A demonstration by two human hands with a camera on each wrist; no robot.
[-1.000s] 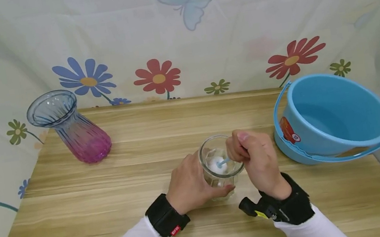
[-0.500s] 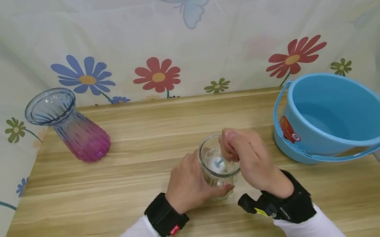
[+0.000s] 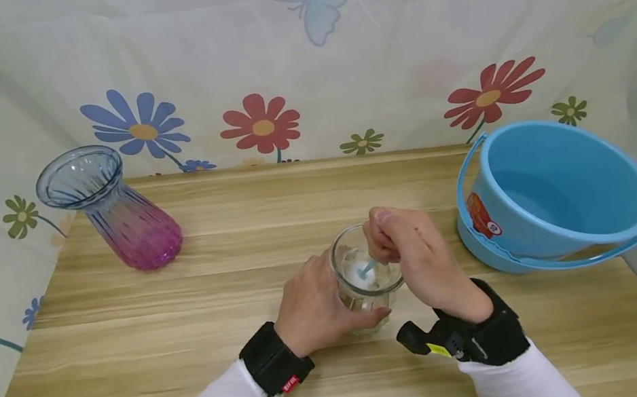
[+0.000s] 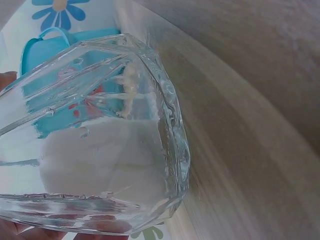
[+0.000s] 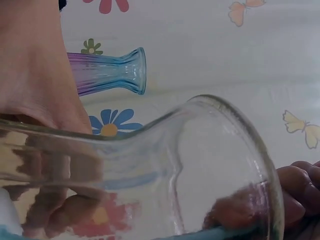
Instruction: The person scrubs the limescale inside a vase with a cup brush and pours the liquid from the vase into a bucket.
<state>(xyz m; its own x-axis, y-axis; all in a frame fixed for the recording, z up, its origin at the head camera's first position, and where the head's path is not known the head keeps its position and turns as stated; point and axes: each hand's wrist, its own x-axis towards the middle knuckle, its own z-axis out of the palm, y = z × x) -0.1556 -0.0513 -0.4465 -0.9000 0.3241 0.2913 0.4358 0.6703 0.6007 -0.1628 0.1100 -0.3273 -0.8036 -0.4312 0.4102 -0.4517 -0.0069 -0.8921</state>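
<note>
My left hand (image 3: 313, 309) is wrapped around a clear glass vase (image 3: 365, 303) from its left side, thumb across the front. Inside the vase sits the white head of a sponge brush (image 3: 361, 276), low near the thick faceted base in the left wrist view, where the white sponge (image 4: 100, 165) shows through the wall. Over the right part of the rim, my right hand (image 3: 423, 258) grips the brush's thin light-blue handle with curled fingers. The right wrist view shows the vase's flared rim (image 5: 272, 185), with the right fingers (image 5: 295, 185) just beyond it.
A tall ribbed vase (image 3: 141, 232), blue above and pink below, stands at the back left of the wooden table (image 3: 225, 233). On the right is a light-blue bucket (image 3: 482, 201) with its handle down. A flower-patterned sheet (image 3: 397, 63) hangs behind and along both sides.
My right hand has shifted a little left and away from me over the rim, the brush handle moving with it. The left hand keeps its hold on the glass vase.
</note>
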